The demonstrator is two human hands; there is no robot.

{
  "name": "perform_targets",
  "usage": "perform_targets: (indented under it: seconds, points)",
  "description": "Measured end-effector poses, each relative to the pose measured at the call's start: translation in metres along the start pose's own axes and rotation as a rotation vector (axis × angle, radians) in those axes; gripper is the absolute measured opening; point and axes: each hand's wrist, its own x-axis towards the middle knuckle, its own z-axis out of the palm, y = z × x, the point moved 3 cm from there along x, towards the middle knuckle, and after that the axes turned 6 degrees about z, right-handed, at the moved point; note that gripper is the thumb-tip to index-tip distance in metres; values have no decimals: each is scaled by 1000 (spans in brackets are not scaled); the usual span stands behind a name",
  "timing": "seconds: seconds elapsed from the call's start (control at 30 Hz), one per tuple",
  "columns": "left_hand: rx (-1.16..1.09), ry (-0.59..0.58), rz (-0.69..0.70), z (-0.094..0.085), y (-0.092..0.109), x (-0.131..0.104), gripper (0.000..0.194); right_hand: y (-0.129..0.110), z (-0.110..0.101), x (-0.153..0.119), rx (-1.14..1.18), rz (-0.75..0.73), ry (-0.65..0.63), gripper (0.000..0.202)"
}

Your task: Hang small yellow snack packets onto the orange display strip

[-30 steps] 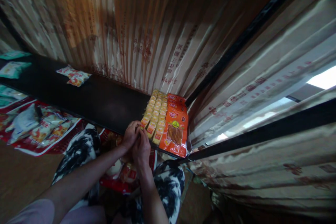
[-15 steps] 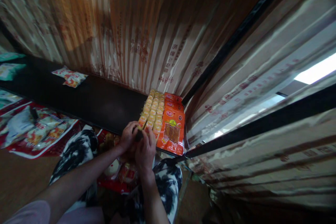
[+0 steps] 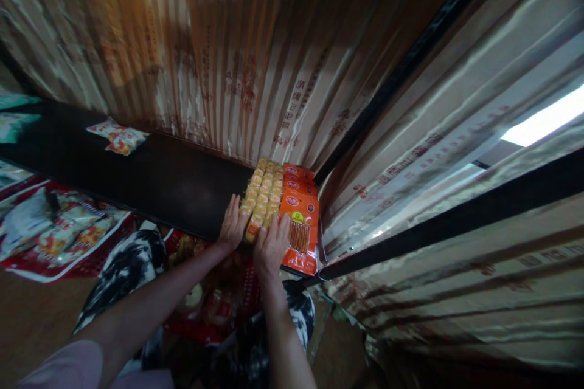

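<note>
Rows of small yellow snack packets (image 3: 263,197) are laid overlapping on the dark shelf (image 3: 150,176), pressed into the right corner beside a stack of orange packets (image 3: 300,219), so that each label shows above the one in front. The left hand (image 3: 232,225) is laid flat, fingers spread, against the left edge of the yellow rows, seemingly to keep the column straight. The right hand (image 3: 272,243) is spread open over the near ends of the yellow and orange packets, palm down, gripping nothing; it appears to press them back from the shelf lip. Farther left on the shelf a loose red-and-white packet (image 3: 117,135) lies well apart. Behind the shelf a ribbed wall (image 3: 219,61) rises. Below the shelf more bags (image 3: 55,228) are spread.
</note>
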Motion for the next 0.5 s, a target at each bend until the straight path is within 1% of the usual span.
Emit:
perform_targets:
  seconds: [0.07,0.13,0.27,0.37,0.5]
  points:
    - [38,-39,44,7,-1,0,57,0,5,4,-30,-13,-22,48]
    - [78,-72,77,11,1,-2,57,1,11,6,-57,-27,-48,48]
    - [162,-141,140,11,8,-7,57,5,20,5,-65,-52,-56,49]
    - [201,-157,173,9,13,-7,58,7,23,4,-53,-99,-31,49]
    - [211,-146,201,11,13,-8,61,10,25,4,-73,-159,4,50]
